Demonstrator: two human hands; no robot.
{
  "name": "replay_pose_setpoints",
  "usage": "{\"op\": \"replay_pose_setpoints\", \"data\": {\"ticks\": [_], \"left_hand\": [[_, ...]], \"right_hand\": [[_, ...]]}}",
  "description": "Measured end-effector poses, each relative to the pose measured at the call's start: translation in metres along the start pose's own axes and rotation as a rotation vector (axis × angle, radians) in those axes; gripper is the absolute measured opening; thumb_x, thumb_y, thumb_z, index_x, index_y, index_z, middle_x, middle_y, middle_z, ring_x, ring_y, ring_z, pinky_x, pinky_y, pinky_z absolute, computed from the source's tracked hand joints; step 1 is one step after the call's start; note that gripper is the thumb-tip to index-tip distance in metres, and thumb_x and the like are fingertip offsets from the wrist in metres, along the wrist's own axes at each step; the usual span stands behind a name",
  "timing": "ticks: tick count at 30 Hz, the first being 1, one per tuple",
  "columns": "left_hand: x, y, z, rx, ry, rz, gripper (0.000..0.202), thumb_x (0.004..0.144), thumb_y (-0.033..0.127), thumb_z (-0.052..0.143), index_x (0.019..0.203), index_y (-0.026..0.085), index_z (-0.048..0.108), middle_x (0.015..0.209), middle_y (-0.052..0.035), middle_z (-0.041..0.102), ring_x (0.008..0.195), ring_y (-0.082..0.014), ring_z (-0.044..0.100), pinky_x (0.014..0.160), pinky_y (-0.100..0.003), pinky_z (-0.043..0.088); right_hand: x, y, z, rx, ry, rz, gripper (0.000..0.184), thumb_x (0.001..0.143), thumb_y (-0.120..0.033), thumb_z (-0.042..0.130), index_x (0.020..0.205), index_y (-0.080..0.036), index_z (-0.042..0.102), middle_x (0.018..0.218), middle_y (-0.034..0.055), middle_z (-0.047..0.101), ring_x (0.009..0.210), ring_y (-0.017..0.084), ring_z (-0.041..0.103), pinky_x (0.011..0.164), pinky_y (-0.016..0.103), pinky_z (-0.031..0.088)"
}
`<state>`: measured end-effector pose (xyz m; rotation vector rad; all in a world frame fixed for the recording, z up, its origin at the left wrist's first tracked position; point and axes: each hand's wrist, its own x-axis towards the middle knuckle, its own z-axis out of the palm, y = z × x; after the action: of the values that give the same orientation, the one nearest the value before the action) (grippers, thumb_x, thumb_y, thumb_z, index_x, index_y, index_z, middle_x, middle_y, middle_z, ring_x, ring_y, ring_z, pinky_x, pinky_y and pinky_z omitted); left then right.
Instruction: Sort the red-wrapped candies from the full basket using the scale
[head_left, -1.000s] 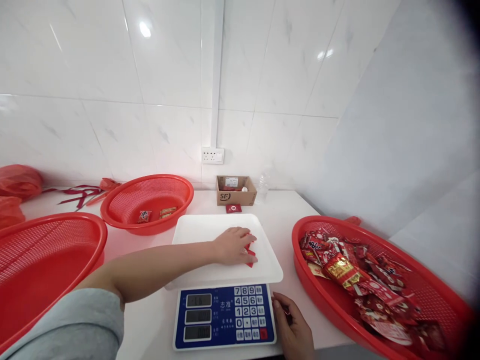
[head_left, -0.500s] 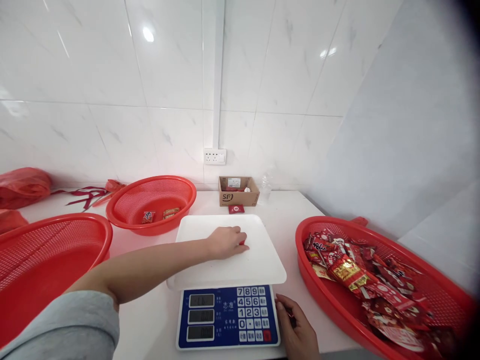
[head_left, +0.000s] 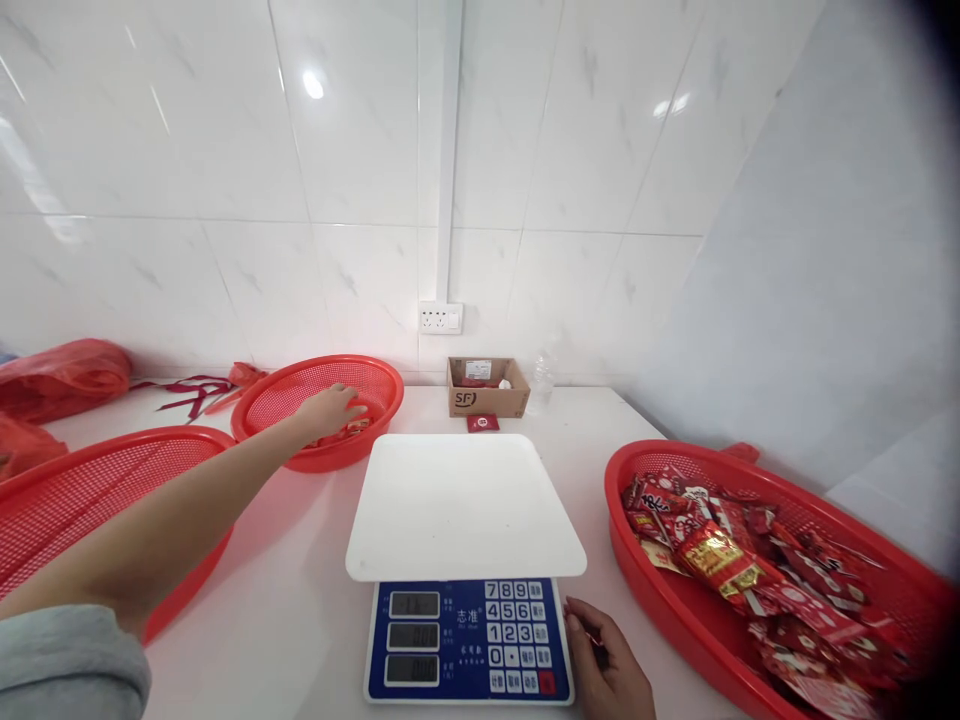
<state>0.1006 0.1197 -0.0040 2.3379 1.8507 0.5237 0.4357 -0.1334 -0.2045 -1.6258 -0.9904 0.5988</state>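
Observation:
My left hand (head_left: pixel 330 408) reaches into the small red basket (head_left: pixel 379 375) at the back. Its fingers curl downward over the snack packets (head_left: pixel 352 427) lying there, and what it holds is hidden. The white tray (head_left: pixel 461 505) of the blue digital scale (head_left: pixel 469 640) is bare. My right hand (head_left: pixel 611 668) rests on the table at the scale's right front corner. Its fingers are curled round something small that I cannot make out.
A large red basket (head_left: pixel 645 465) full of red and gold snack packets (head_left: pixel 720 560) stands on the right. Another large red basket (head_left: pixel 90 490) sits on the left. A small cardboard box (head_left: pixel 487 398), a red packet (head_left: pixel 482 423), red bags (head_left: pixel 67 365) and ribbons line the tiled wall.
My left hand closed on the red packet on the scale tray, lifted off and swung left and back to the small basket. The tray is now bare. My right hand stayed put.

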Motion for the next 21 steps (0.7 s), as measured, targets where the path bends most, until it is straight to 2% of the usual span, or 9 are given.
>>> {"op": "replay_pose_setpoints", "data": {"ticks": [3,6,8,10,12,16,18,21], "left_hand": [[-0.011,0.008,0.001,0.004,-0.062,0.07,0.025,0.084,0.039,0.051,0.091,0.018,0.062,0.102,-0.0112,0.062,0.083,-0.0244,0.061,0.067,-0.036,0.046],[-0.031,0.035,0.006,-0.048,-0.088,0.198,0.027,0.087,0.037,0.046,0.102,0.022,0.061,0.112,-0.0094,0.062,0.096,-0.0276,0.06,0.077,-0.038,0.046],[-0.052,0.058,0.012,-0.096,-0.114,0.295,0.03,0.087,0.038,0.047,0.111,0.024,0.058,0.12,-0.0065,0.059,0.105,-0.0257,0.057,0.087,-0.037,0.044],[-0.077,0.079,0.021,-0.151,-0.168,0.385,0.031,0.087,0.041,0.049,0.113,0.026,0.058,0.12,-0.0027,0.061,0.108,-0.022,0.056,0.09,-0.032,0.044],[-0.102,0.097,0.031,-0.319,-0.251,0.456,0.033,0.087,0.041,0.049,0.115,0.026,0.057,0.12,-0.0025,0.062,0.105,-0.0198,0.058,0.086,-0.03,0.046],[-0.141,0.124,0.047,-0.647,-0.412,0.439,0.026,0.086,0.04,0.051,0.101,0.022,0.062,0.099,-0.0042,0.068,0.083,-0.0178,0.062,0.07,-0.028,0.048],[-0.152,0.133,0.05,-0.741,-0.451,0.426,0.024,0.086,0.04,0.051,0.093,0.021,0.063,0.089,-0.0029,0.068,0.077,-0.0166,0.061,0.067,-0.027,0.046],[-0.163,0.139,0.05,-0.909,-0.451,0.395,0.022,0.088,0.038,0.049,0.087,0.02,0.063,0.083,-0.0019,0.067,0.075,-0.0161,0.059,0.067,-0.027,0.045]], "right_hand": [[-0.002,0.007,-0.002,-0.003,0.077,-0.055,0.046,0.071,-0.058,0.061,0.091,-0.018,0.067,0.093,0.0096,0.069,0.084,0.024,0.066,0.072,0.03,0.055],[-0.008,0.006,-0.002,0.038,0.186,-0.066,0.048,0.072,-0.058,0.061,0.096,-0.016,0.064,0.101,0.0124,0.067,0.089,0.025,0.065,0.076,0.033,0.055],[-0.012,-0.006,-0.001,0.108,0.251,-0.051,0.047,0.076,-0.054,0.06,0.102,-0.014,0.06,0.105,0.0142,0.065,0.086,0.024,0.066,0.077,0.036,0.055],[-0.015,-0.028,0.0,0.19,0.282,-0.057,0.045,0.078,-0.049,0.061,0.106,-0.014,0.057,0.105,0.0149,0.065,0.083,0.023,0.067,0.076,0.038,0.056],[-0.017,-0.055,0.003,0.279,0.212,-0.086,0.042,0.08,-0.044,0.062,0.109,-0.015,0.055,0.105,0.0143,0.066,0.081,0.023,0.068,0.072,0.037,0.058],[-0.02,-0.109,0.016,0.453,0.011,-0.215,0.037,0.089,-0.036,0.053,0.121,-0.02,0.047,0.108,0.0131,0.068,0.093,0.022,0.067,0.067,0.035,0.06],[-0.024,-0.127,0.025,0.5,-0.065,-0.292,0.035,0.092,-0.033,0.048,0.125,-0.023,0.044,0.112,0.0114,0.066,0.099,0.022,0.065,0.071,0.036,0.06],[-0.029,-0.142,0.035,0.486,-0.161,-0.355,0.034,0.095,-0.031,0.044,0.129,-0.028,0.043,0.118,0.008,0.064,0.106,0.02,0.062,0.077,0.037,0.058]]}}
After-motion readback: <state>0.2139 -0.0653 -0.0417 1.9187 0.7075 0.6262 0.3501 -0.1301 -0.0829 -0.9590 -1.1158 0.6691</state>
